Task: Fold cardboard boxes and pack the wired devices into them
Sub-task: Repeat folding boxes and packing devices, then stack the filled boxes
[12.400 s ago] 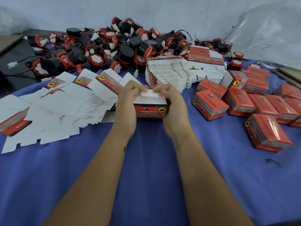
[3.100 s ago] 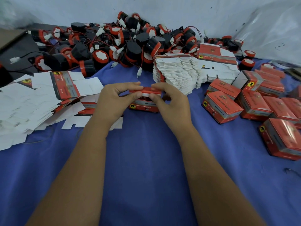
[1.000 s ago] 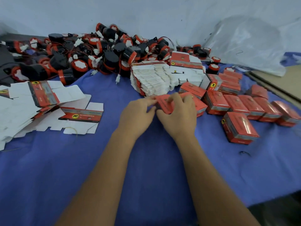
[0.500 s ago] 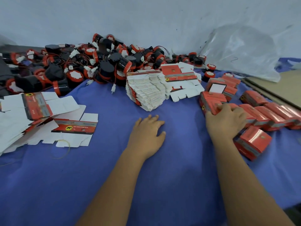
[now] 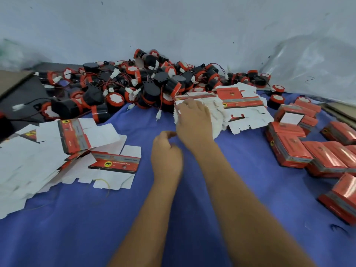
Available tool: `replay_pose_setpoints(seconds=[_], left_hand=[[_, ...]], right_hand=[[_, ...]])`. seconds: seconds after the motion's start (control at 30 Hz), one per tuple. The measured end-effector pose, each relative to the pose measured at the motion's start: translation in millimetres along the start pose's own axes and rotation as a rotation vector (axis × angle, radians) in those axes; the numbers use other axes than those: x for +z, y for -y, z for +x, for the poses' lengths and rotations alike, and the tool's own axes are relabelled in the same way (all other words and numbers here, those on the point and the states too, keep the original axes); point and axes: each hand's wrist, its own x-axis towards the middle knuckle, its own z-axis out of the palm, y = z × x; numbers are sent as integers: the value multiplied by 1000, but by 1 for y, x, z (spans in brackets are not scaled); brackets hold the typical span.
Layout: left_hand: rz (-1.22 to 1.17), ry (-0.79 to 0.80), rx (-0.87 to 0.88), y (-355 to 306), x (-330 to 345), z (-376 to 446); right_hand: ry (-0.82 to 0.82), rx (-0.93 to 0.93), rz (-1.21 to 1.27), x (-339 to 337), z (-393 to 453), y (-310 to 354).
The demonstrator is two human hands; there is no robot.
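Flat box blanks [image 5: 215,112] and wired devices [image 5: 146,87] on blue cloth [image 5: 192,218], pale wall [image 5: 173,26] behind

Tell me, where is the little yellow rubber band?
In the head view, the yellow rubber band lies on the blue cloth at lower left, half on the flat unfolded box, left of the left hand.

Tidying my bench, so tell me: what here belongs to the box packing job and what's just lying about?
Job: stack of flat boxes under the right hand; wired devices; packed boxes; loose flat boxes.
Lying about: plastic sheet; rubber band.
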Motion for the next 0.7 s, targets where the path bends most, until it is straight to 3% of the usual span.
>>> replay_pose_setpoints(seconds=[0.1,0.2,0.3,0.47,0.63,0.7], left_hand=[[107,-118,29,9,-11,24],[267,-174,129,15,-15,32],[369,-121,188,17,-14,32],[458,-27,111,13,-15,31],[643,129,53,1,-26,50],[621,150,17,-7,-34,65]], right_hand=[[259,-171,7,25,28,17],[362,-159,-320,46,32,13],[318,-103,-507,49,14,-14],[215,-37,-530,27,-15,-69],[298,149,-499,2,-28,-107],[194,174,-476,-3,-23,-100]])
